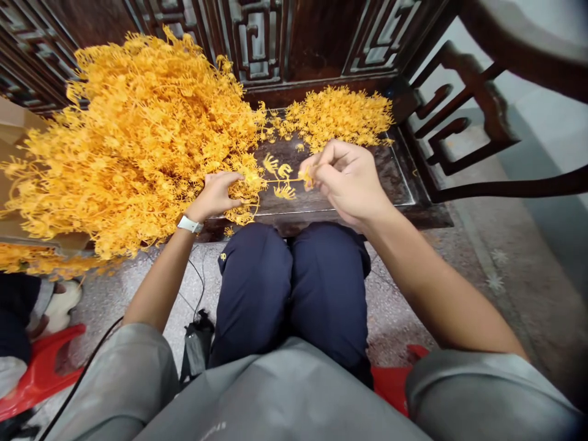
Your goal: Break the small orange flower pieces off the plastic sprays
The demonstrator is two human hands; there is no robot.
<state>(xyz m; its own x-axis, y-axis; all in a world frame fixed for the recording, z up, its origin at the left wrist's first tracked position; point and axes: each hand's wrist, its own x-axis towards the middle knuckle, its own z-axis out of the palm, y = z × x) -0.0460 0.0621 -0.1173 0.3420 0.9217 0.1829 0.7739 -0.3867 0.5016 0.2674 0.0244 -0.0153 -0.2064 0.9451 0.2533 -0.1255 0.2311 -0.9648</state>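
Note:
A large heap of yellow plastic flower sprigs [151, 135] covers the left side of the dark wooden bench. At its right edge is my left hand [215, 193], thumb and fingers spread apart beside the flowers. My right hand [346, 177] pinches the end of one yellow flower sprig [285, 180] between thumb and fingertips. That sprig's thin stem runs leftward toward the heap, with frilly petal pieces around it. Whether its far end touches the heap's flowers, I cannot tell. A smaller pile of yellow sprigs [340, 116] lies behind my right hand.
The dark wooden bench [390, 174] has a carved back [316, 43] and a curved armrest [482, 116] at the right. A cardboard box [16, 128] is at the far left. Red stools [50, 367] and another person's shoe [62, 303] show at lower left.

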